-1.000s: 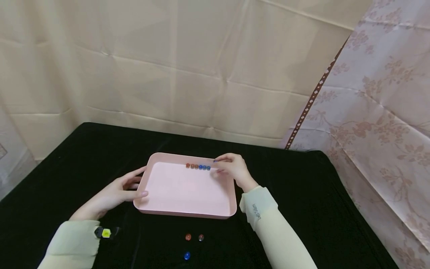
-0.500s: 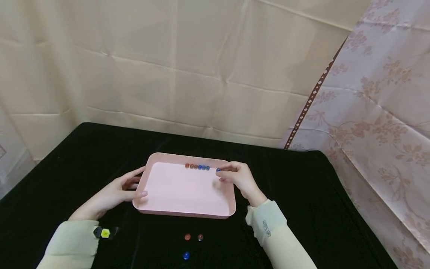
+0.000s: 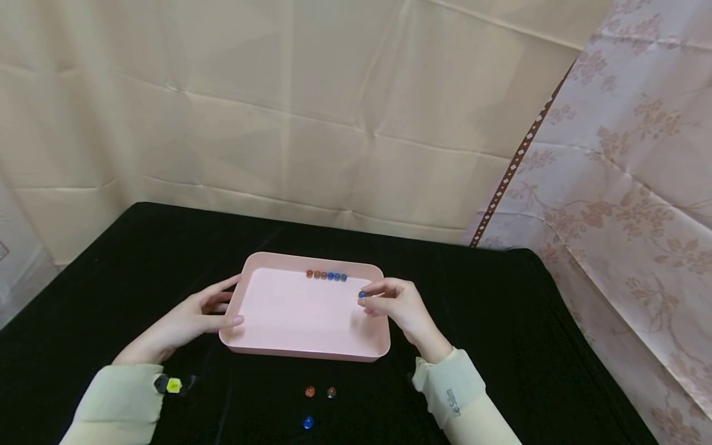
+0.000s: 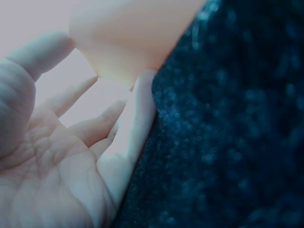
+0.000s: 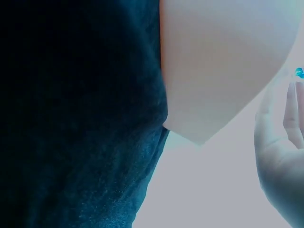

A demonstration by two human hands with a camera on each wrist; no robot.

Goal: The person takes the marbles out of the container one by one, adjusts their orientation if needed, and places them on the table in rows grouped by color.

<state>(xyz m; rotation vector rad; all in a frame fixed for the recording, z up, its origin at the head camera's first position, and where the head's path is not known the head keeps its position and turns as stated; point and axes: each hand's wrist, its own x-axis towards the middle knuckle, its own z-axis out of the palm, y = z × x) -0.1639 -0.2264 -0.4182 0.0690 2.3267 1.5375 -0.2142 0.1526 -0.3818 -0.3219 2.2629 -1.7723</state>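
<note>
A shallow pink tray point(image 3: 300, 315) lies on the black cloth. My left hand point(image 3: 191, 321) grips its left side, thumb over the rim and fingers along the outer wall; the left wrist view shows the same hold on the tray point(image 4: 123, 38). Above the tray's right part, my right hand point(image 3: 403, 309) pinches a blue marble point(image 3: 362, 295) between thumb and fingertips. In the right wrist view a sliver of the blue marble point(image 5: 299, 72) shows at the fingertips. Along the tray's far wall runs a row of marbles: orange-brown marbles point(image 3: 317, 274) on the left, blue marbles point(image 3: 337, 277) on the right.
Three loose marbles lie on the black cloth point(image 3: 233, 408) in front of the tray: an orange marble point(image 3: 309, 391), a clear brownish marble point(image 3: 331, 392) and a blue marble point(image 3: 308, 423). A cream curtain point(image 3: 278, 123) hangs behind the table, a floral curtain point(image 3: 623, 204) at the right.
My right hand has moved from the tray's far wall toward me and slightly right, with the blue marble still pinched. The left hand and the row have stayed put.
</note>
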